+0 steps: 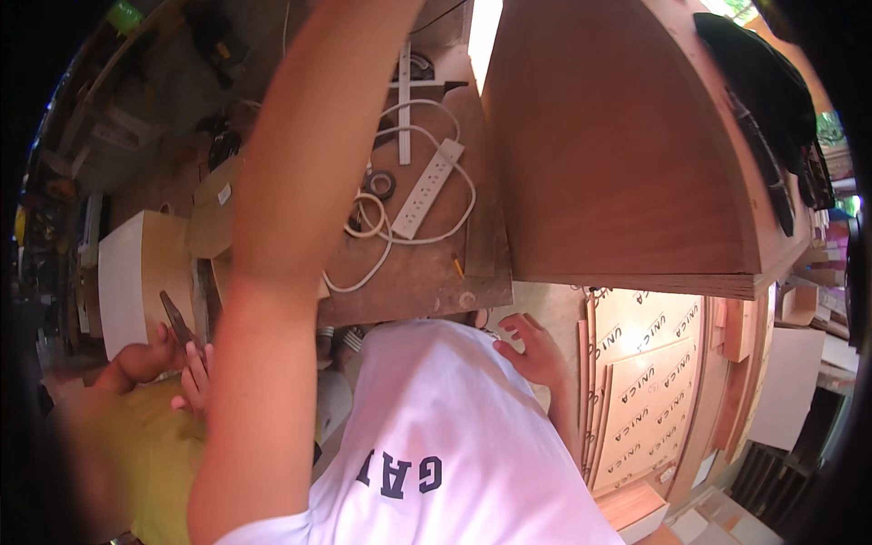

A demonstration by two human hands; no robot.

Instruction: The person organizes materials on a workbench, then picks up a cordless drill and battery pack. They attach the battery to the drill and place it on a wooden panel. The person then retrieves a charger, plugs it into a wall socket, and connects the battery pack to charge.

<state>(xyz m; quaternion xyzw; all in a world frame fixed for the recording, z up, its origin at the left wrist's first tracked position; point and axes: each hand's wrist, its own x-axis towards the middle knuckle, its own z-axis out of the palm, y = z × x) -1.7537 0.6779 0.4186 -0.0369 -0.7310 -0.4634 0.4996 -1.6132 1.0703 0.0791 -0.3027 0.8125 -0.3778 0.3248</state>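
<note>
My left arm [272,272] reaches up across the view, and its hand lies beyond the top edge. My right hand [534,352] hangs beside my white shirt [454,400], empty, with its fingers apart and slightly bent. It is just off the near edge of the brown worktable [409,292]. On that table lie a white power strip [427,193] with a looped white cord, a roll of dark tape [379,185], a yellow pencil [458,265] and a long white ruler-like bar [405,109].
A large brown wooden panel [618,145] stands right of the table. Below it lean several printed boards [645,400]. Left of me, a co-worker in a yellow-green shirt [173,463] holds a dark tool [176,320]. A black cap-like item [763,73] rests at upper right.
</note>
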